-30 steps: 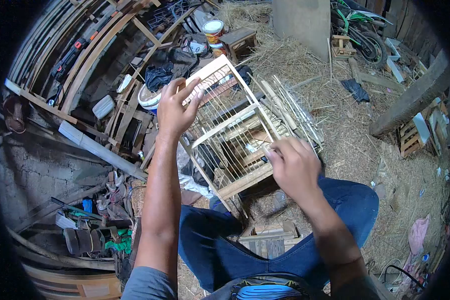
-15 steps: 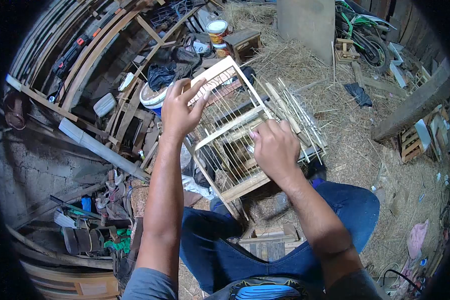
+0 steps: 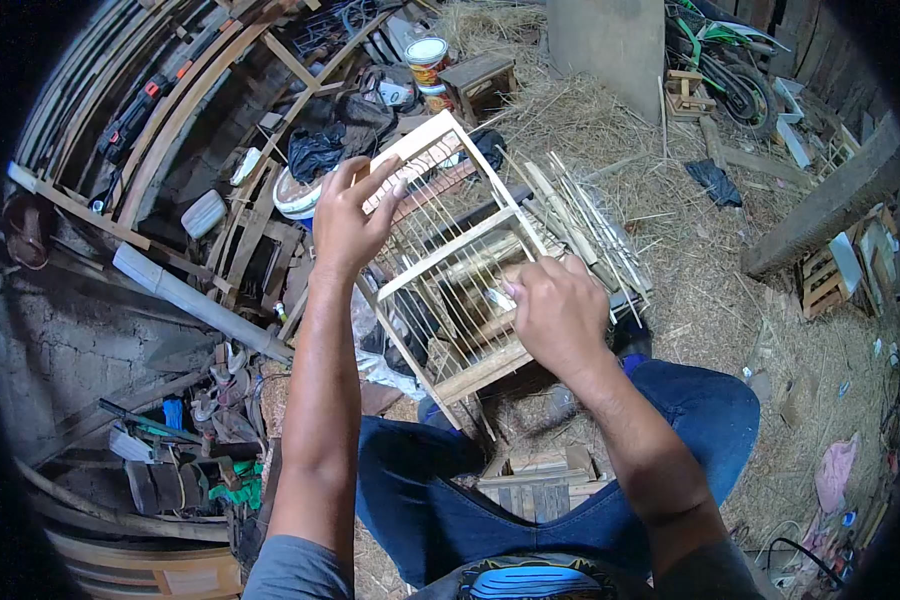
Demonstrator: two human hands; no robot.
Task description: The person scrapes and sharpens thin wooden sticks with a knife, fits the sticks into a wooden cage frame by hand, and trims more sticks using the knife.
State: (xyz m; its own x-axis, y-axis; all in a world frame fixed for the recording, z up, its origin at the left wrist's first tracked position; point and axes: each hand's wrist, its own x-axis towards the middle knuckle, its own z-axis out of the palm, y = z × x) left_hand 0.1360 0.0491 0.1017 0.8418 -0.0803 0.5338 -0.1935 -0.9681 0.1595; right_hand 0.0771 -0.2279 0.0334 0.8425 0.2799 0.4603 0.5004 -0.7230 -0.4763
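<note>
A light wooden cage [image 3: 448, 250] with thin upright bars is tilted in front of me, above my knees. My left hand [image 3: 355, 220] is at its upper left, fingers bent over the top rail and thumb near the bars. My right hand [image 3: 562, 308] is closed at the lower right side rail, which it partly covers. By the right thumb shows a small whitish piece [image 3: 497, 298]; I cannot make out what it is or whether the hand holds it. The palm sides of both hands are hidden.
Behind the cage lies a bundle of thin wood strips [image 3: 595, 230]. A white-rimmed bucket [image 3: 295, 200] stands to the left, beside a wooden rack [image 3: 260, 220]. Farther off are stacked paint tubs [image 3: 427, 65], a small stool [image 3: 477, 75], a motorcycle [image 3: 735, 85] and a slanting post [image 3: 820, 205].
The cage has shifted slightly left with my left hand. My right hand has moved a little right and down along the cage's side. The view has turned slightly.
</note>
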